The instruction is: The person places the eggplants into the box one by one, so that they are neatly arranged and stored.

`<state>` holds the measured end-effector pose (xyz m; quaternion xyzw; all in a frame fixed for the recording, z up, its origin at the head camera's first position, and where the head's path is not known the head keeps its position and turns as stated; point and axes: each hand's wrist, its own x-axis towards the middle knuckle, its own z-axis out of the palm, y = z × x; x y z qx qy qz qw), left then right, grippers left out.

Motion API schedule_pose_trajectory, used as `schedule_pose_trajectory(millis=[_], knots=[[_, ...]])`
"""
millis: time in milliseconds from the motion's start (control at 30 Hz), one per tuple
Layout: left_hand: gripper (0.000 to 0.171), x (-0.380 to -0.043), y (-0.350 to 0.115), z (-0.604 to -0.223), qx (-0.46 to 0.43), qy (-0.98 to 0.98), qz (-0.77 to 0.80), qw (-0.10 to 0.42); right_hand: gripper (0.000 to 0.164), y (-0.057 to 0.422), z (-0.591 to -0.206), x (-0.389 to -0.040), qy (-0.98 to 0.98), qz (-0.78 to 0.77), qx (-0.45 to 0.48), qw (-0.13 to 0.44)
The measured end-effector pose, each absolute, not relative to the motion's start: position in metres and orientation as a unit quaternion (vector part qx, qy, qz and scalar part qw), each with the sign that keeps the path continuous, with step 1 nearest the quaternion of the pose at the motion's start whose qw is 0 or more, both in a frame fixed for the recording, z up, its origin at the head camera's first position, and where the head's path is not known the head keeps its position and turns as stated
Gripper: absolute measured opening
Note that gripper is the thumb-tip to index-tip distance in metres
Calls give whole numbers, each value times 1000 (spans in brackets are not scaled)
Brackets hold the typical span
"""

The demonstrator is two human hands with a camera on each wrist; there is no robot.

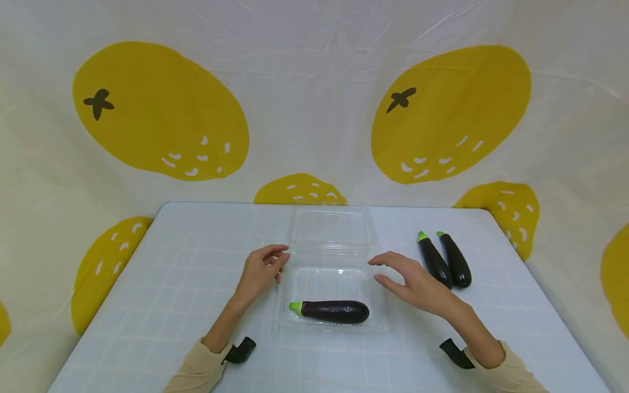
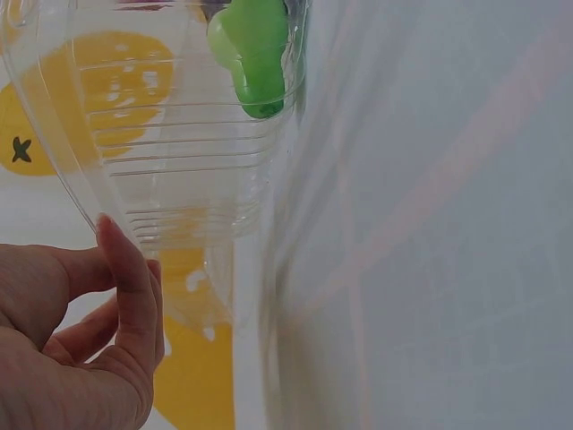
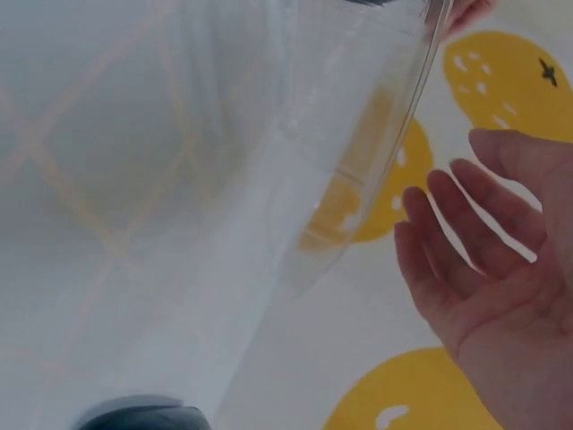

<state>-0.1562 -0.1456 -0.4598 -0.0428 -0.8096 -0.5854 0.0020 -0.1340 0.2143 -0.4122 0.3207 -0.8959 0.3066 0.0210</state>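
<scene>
A clear plastic clamshell container (image 1: 375, 295) lies on the table with its lid (image 1: 331, 226) folded back. Inside the base, along the near side, is one dark eggplant (image 1: 336, 311), its green stem (image 2: 255, 54) toward the left. My left hand (image 1: 260, 267) is at the container's left edge; in the left wrist view its thumb and a curled finger meet at the rim and pinch it. Just off the right side, my right hand (image 1: 415, 284) holds nothing, its fingers (image 3: 474, 215) spread and slightly bent, apart from the container.
Two more eggplants, one on the left (image 1: 434, 262) and one on the right (image 1: 457, 262), lie side by side at the table's right. Behind the white table (image 1: 196, 245) hangs a pale cloth (image 1: 309, 109) with yellow fruit prints. Dark curved pieces stick out near both cuffs.
</scene>
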Motion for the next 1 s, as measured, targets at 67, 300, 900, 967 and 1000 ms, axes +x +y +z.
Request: schedule_pose_trajectory(millis=[67, 300, 900, 967, 1000], knots=[[30, -157, -146, -460, -45, -808, -587, 4, 31, 218, -411, -135, -901, 302, 310, 33], [30, -156, -147, -462, -47, -807, -588, 3, 30, 234, -415, -138, -910, 292, 286, 66], [30, -157, -145, -462, -44, -805, -592, 1, 33, 273, -429, -147, -901, 304, 246, 190], [30, -157, -146, -461, -44, -804, -593, 1, 33, 277, -431, -148, -901, 306, 238, 196], [30, -157, -146, -461, -44, -804, -593, 1, 33, 279, -432, -148, -901, 308, 234, 196]])
